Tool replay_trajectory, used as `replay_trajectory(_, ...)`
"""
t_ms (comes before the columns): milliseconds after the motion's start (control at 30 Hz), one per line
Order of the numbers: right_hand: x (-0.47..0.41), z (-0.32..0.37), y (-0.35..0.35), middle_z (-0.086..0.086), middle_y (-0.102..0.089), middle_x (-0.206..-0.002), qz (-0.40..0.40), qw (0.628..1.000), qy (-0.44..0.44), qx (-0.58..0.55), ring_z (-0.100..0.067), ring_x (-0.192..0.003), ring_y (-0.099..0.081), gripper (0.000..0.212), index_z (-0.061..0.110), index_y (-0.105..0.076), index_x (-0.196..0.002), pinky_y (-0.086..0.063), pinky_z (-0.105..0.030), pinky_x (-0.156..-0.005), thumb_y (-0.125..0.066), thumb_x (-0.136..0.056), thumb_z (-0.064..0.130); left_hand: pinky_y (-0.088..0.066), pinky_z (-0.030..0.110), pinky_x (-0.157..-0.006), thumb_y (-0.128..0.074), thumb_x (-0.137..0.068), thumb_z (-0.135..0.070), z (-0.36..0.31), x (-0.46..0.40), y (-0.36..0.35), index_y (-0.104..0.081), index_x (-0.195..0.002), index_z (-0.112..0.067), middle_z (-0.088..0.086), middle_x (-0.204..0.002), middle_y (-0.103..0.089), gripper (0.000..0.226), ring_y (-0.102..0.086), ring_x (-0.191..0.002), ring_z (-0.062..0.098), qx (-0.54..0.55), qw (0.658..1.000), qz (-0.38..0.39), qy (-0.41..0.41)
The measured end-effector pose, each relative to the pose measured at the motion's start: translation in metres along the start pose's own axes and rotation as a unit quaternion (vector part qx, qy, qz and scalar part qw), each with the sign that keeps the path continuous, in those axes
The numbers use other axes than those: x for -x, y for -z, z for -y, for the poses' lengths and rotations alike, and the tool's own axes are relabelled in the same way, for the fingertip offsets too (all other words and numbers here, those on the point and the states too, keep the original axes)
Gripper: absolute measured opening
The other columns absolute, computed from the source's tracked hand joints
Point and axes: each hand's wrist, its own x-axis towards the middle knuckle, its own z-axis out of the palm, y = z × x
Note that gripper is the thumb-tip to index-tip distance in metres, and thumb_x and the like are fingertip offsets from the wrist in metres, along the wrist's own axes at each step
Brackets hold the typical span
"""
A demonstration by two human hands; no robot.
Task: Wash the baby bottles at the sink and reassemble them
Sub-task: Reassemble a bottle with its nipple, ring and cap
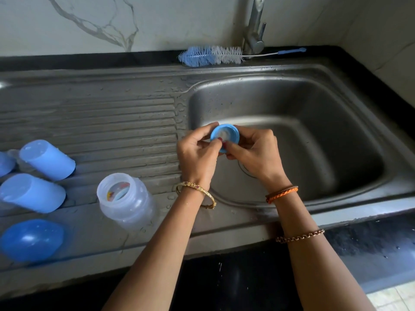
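Seemingly mid-reassembly — both the left hand [197, 151] and right hand [253, 151] pinch the blue collar ring [225, 134] at centre; the open bottle [125, 198] and caps [47, 160] wait lower left.

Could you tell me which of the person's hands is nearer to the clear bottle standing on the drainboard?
Left. The left hand holds the blue ring just up and right of the clear bottle; the right hand grips the ring's far side, further right over the sink basin.
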Motion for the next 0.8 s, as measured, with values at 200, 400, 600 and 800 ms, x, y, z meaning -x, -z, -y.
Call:
replay_trajectory(200,-0.0001,0.0020,-0.0019,-0.015,-0.071,-0.070,-0.038,0.993,-0.066,-0.092,-0.021,-0.053,-0.066,0.017,0.009,-0.073,-0.086,-0.056,-0.027,-0.052,-0.069,-0.074,-0.002,-0.056,0.039,-0.073,-0.056,-0.077,0.016,0.0019,0.0010,-0.0031,-0.067,-0.103,-0.009,0.025,-0.100,-0.064,0.037,-0.063,-0.082,0.025,0.014,1.000,-0.005,0.021)
replay_trajectory(400,-0.0017,0.0010,-0.0009,-0.002,-0.063,-0.052,-0.061,0.992,-0.077,-0.074,-0.006,-0.040,-0.056,0.014,0.006,-0.073,-0.094,-0.048,-0.017,-0.044,-0.065,-0.081,0.006,-0.056,0.038,-0.076,-0.055,-0.088,0.002,0.0072,-0.0020,-0.0035,-0.067,-0.109,-0.009,0.027,-0.110,-0.059,0.027,-0.063,-0.088,0.027,-0.028,0.999,0.026,-0.006)
replay_trajectory(600,0.0023,0.0044,-0.0090,-0.010,-0.067,-0.061,-0.061,0.992,0.023,0.107,-0.025,-0.058,-0.064,0.016,0.012,-0.073,-0.087,-0.051,-0.036,-0.060,-0.058,-0.087,0.017,-0.054,0.024,-0.056,-0.053,-0.087,0.003,0.0061,-0.0071,-0.0032,-0.067,-0.090,-0.014,0.007,-0.085,-0.065,0.023,-0.059,-0.070,0.011,-0.047,0.999,-0.016,-0.006)
replay_trajectory(800,0.0002,0.0021,-0.0039,-0.013,-0.070,-0.066,-0.025,0.998,0.019,0.054,-0.027,-0.061,-0.066,0.012,0.005,-0.074,-0.081,-0.053,-0.041,-0.063,-0.065,-0.082,0.012,-0.057,0.043,-0.070,-0.057,-0.081,0.006,0.0060,-0.0039,-0.0046,-0.065,-0.083,-0.012,0.007,-0.080,-0.064,0.019,-0.061,-0.073,0.019,-0.071,0.997,-0.031,-0.018)
